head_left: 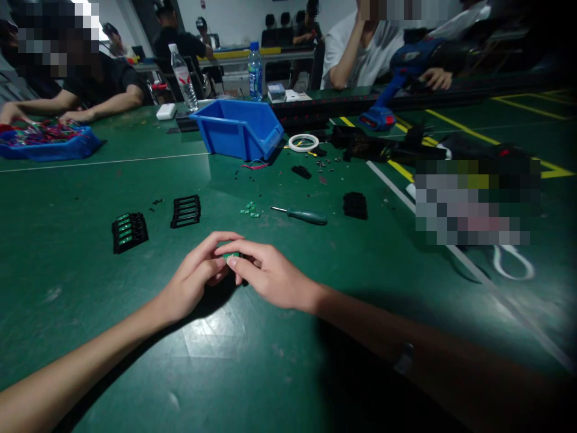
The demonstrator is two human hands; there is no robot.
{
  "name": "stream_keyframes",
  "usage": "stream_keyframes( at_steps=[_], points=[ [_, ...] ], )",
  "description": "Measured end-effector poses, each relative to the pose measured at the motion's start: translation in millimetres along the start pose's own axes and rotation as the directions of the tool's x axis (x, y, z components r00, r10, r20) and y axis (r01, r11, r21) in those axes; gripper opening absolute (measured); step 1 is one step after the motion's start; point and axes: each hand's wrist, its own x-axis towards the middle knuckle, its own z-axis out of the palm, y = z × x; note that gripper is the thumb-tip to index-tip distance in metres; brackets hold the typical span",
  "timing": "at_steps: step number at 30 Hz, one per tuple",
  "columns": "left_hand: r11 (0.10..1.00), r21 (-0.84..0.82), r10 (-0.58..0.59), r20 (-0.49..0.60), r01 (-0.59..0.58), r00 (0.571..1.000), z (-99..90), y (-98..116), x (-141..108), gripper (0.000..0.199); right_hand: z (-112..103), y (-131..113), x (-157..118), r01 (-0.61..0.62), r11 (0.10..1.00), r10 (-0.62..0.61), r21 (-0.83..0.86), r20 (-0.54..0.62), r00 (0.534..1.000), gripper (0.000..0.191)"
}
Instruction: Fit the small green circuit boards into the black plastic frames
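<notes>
Over the green table (252, 373), your left hand (198, 273) and right hand (274, 270) pinch 1 green piece (231, 255) between closed fingertips, probably for steadiness; loose bits (255, 214) lie at 1 o'clock from it, likely for easy reach.

This is an assembly workshop, shown by the power drill (396, 77), screwdriver (308, 216), scattered small parts (320, 163) and blue parts bin (231, 138) on the green worktable (67, 264).

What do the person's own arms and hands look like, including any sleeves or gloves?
The left hand and right hand are ungloved, with slender fingers. The left forearm and right forearm show no sleeves. A small grey shape shows at the right forearm's lower edge, too dim to identify.
</notes>
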Motion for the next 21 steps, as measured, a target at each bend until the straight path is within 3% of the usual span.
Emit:
stream_keyframes(
  at_steps=[16, 21],
  points=[
    [0.999, -0.035, 0.017, 0.016, -0.017, 1.000, -0.3, -1, 2, 0.041, 2, -2, 2, -0.070, 0.997, 0.070, 0.012, -0.040, 0.997, 0.029],
    [0.997, 0.076, -0.020, -0.050, 0.024, 0.999, -0.3, 21, 2, 0.044, -4, -1, 0, -0.062, 0.997, 0.063, 0.038, -0.034, 0.997, 0.032]
  ],
)
